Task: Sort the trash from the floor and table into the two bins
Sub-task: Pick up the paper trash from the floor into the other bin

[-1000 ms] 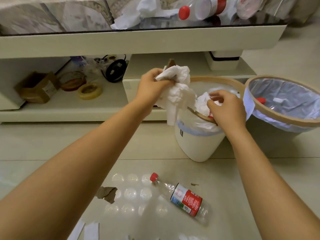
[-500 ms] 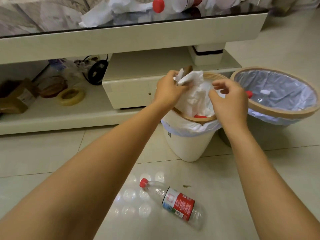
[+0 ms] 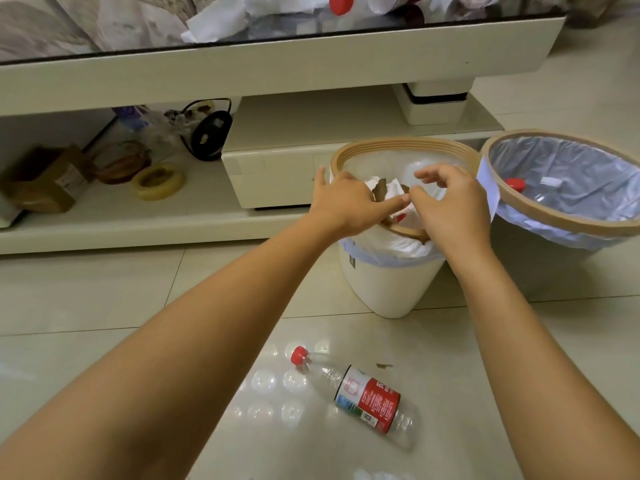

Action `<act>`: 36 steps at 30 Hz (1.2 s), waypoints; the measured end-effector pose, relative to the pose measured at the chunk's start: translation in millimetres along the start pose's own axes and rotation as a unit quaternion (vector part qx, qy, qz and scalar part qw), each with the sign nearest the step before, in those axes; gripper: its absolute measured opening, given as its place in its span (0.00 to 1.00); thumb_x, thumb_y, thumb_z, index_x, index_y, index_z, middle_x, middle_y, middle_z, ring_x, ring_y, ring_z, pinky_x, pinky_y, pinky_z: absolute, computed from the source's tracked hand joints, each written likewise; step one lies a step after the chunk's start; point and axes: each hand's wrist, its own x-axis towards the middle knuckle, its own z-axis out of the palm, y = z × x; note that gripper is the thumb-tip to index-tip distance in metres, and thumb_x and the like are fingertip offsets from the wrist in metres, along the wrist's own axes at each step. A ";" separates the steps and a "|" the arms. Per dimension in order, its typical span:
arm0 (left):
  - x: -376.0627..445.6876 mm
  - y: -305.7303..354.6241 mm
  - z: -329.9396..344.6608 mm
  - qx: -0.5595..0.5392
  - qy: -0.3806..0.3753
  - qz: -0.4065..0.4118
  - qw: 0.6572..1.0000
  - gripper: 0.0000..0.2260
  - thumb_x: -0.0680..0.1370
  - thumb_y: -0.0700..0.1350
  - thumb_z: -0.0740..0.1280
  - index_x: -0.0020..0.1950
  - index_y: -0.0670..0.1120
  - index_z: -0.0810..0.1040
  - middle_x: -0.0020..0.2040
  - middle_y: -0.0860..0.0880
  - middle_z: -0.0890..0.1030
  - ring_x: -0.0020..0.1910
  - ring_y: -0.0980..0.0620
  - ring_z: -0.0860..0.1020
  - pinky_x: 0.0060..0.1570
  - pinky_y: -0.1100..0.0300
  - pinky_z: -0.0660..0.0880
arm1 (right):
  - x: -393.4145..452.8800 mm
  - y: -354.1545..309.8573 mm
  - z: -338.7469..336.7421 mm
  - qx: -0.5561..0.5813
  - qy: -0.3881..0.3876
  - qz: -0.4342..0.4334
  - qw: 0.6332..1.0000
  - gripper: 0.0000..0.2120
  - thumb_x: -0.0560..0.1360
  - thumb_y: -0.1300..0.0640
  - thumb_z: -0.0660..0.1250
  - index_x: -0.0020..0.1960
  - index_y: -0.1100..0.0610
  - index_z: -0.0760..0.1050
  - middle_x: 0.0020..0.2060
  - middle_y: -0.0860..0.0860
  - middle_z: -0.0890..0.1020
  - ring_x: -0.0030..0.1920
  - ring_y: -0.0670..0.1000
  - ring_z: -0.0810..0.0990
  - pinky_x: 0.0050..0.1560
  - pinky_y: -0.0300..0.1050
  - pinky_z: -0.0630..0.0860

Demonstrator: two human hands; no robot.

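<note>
A white bin (image 3: 388, 285) with a tan ring rim stands on the floor and holds crumpled white paper (image 3: 391, 192) and a brown scrap. My left hand (image 3: 346, 206) hovers over its near rim with fingers spread and straight, holding nothing. My right hand (image 3: 450, 202) is beside it over the bin, fingers loosely curled, nothing in it. A second bin (image 3: 554, 216) with a clear liner sits to the right and holds a red-capped bottle (image 3: 516, 185). A clear plastic bottle (image 3: 360, 393) with a red label lies on the tiles in front.
A low cream table (image 3: 277, 71) runs across the back; its glass top carries white paper (image 3: 218, 22) and another red-capped bottle (image 3: 341, 3). Its lower shelf holds a cardboard box (image 3: 41, 181), tape rolls (image 3: 159, 181) and a black cable reel (image 3: 211, 133).
My left hand let go of the white paper wad, which now lies inside the white bin. Both hands have sunk to the rim and are empty.
</note>
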 end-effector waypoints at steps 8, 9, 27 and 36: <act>-43.3 -32.5 -14.1 -0.128 0.136 0.023 0.982 0.17 0.77 0.61 0.60 0.55 0.55 0.82 0.59 0.55 0.80 0.63 0.53 0.71 0.64 0.52 0.64 | -12.3 -21.4 11.8 -0.018 -0.027 -0.029 0.999 0.10 0.75 0.55 0.65 0.54 0.54 0.78 0.53 0.51 0.79 0.55 0.50 0.75 0.50 0.45 0.73; -51.7 -39.5 -15.3 -0.143 0.140 0.023 0.979 0.17 0.77 0.60 0.61 0.58 0.54 0.81 0.60 0.55 0.80 0.63 0.54 0.72 0.63 0.52 0.67 | -14.8 -25.5 13.4 -0.018 -0.028 -0.039 0.999 0.09 0.75 0.55 0.65 0.53 0.54 0.78 0.52 0.51 0.80 0.54 0.51 0.76 0.51 0.46 0.74; -310.5 -205.5 70.9 -0.225 -0.074 -0.184 0.954 0.19 0.73 0.60 0.67 0.62 0.57 0.73 0.56 0.59 0.78 0.54 0.59 0.76 0.52 0.58 0.74 | -189.5 -62.1 109.6 -0.054 -0.447 -0.171 0.876 0.10 0.75 0.50 0.64 0.55 0.47 0.77 0.49 0.42 0.80 0.53 0.45 0.75 0.54 0.49 0.75; -374.1 -143.2 158.8 -0.070 -0.274 0.013 0.959 0.44 0.65 0.68 0.70 0.74 0.58 0.54 0.71 0.53 0.64 0.65 0.48 0.69 0.56 0.50 0.71 | -252.5 -1.1 78.0 -0.220 -0.680 -0.206 0.669 0.27 0.69 0.41 0.67 0.67 0.42 0.66 0.60 0.44 0.72 0.58 0.47 0.74 0.56 0.49 0.75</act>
